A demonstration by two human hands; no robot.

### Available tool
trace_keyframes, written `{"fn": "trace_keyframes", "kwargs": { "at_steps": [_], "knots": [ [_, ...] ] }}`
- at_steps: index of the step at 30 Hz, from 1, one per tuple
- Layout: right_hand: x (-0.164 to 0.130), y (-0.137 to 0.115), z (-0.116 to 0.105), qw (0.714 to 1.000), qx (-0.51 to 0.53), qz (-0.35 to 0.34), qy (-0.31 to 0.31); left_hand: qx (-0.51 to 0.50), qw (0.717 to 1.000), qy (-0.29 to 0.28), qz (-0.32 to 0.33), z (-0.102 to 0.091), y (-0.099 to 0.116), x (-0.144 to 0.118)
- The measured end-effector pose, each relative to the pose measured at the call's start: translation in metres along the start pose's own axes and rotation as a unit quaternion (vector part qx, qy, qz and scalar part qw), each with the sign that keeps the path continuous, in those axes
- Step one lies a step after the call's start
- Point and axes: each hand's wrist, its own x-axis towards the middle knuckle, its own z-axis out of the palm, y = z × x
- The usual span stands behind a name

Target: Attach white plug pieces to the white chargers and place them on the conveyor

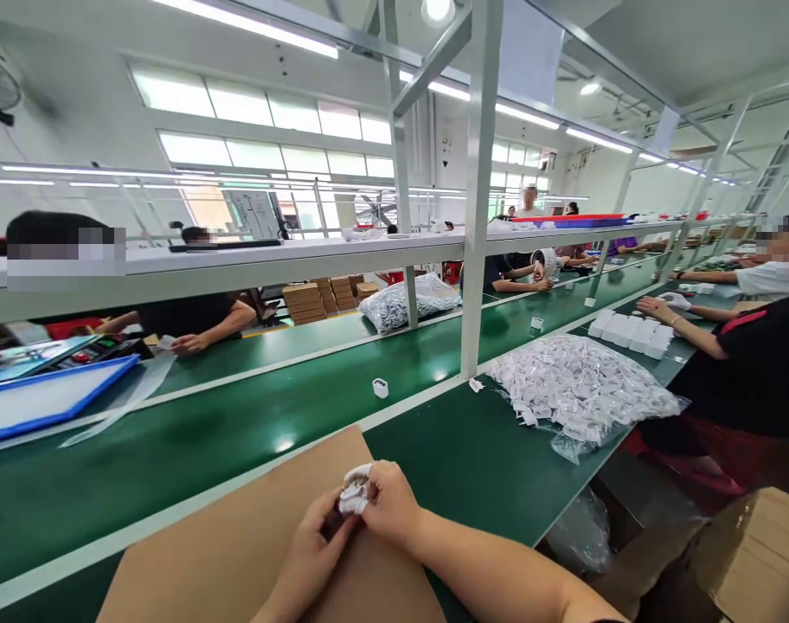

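Above a sheet of brown cardboard [239, 528] on the bench, my two hands meet at a small white plastic housing [354, 495]. My left hand [320, 538] is closed on its lower left side, thumb and fingers pinching it. From the right, my right hand [394, 506] is closed on its other side, with the fingertips pressed against it. Some of the piece is hidden by the fingers, and its inner details are too small to make out. A similar white housing [381, 388] rests on the green conveyor belt [291, 407] beyond the cardboard.
A clear bag of small white parts [582, 381] lies open at the right, beside a metal post [477, 190]. White blocks [630, 333] stand in rows before a co-worker [751, 355]. Another bag [411, 303] and a blue-edged tray [50, 398] sit across the belt.
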Motion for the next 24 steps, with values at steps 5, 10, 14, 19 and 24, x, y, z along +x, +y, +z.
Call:
{"fn": "trace_keyframes", "kwargs": {
  "at_steps": [5,10,14,19,24],
  "knots": [
    [0.0018,0.0012,-0.0006,1.000,0.021,-0.008,0.000,0.002,1.000,-0.008,-0.017,-0.0022,0.0041,0.0025],
    [0.0025,0.0010,-0.0011,1.000,-0.002,-0.016,0.015,-0.003,1.000,0.002,-0.025,-0.0017,0.0076,0.0026],
    [0.0010,0.0007,-0.0015,1.000,-0.005,-0.010,0.013,0.005,1.000,0.003,-0.023,-0.0015,0.0069,0.0030],
    [-0.0002,0.0020,-0.0008,1.000,0.003,0.007,0.009,0.002,1.000,0.005,-0.026,-0.0020,0.0040,0.0033],
    [0.0001,0.0047,0.0016,1.000,0.026,0.010,0.007,0.009,1.000,-0.005,-0.027,-0.0029,0.0015,0.0033]
  ]
}}
